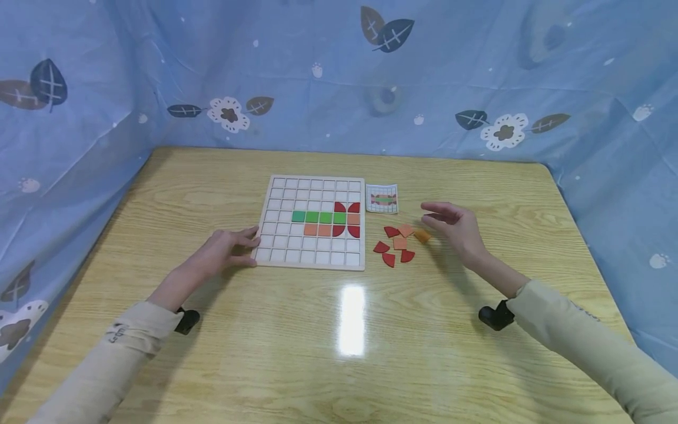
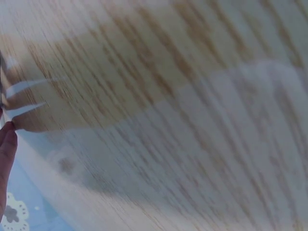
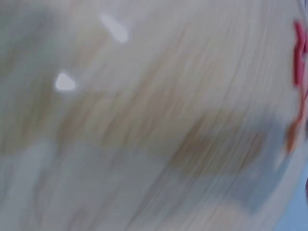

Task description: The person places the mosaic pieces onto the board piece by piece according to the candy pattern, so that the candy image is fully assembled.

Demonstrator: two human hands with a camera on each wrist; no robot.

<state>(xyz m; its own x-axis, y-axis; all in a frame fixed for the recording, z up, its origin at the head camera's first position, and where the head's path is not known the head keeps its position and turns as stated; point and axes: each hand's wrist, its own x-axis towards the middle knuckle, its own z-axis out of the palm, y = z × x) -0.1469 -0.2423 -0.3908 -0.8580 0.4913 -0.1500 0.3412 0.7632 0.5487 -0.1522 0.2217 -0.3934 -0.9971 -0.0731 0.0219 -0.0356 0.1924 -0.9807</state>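
Observation:
A white gridded board [image 1: 281, 241] with a light wooden frame lies on the table. Set in its cells are several green squares [image 1: 325, 218], orange squares [image 1: 324, 230] and red quarter-circle tiles [image 1: 353, 231]. My left hand [image 1: 225, 250] touches the board's left edge with extended fingers; in the left wrist view only a bit of it shows at the left border. Right of the board lie loose red quarter-circles [image 1: 389, 259] and orange tiles [image 1: 399, 243]. My right hand [image 1: 458, 229] hovers just right of these, fingers extended, thumb apart, no tile visible in it. The right wrist view is blurred.
A small printed pattern card [image 1: 382, 199] lies against the board's upper right side. Both wrists carry a black camera mount [image 1: 497, 316]. Blue patterned cloth [image 1: 328, 118] hangs behind and beside the wooden table [image 1: 275, 341].

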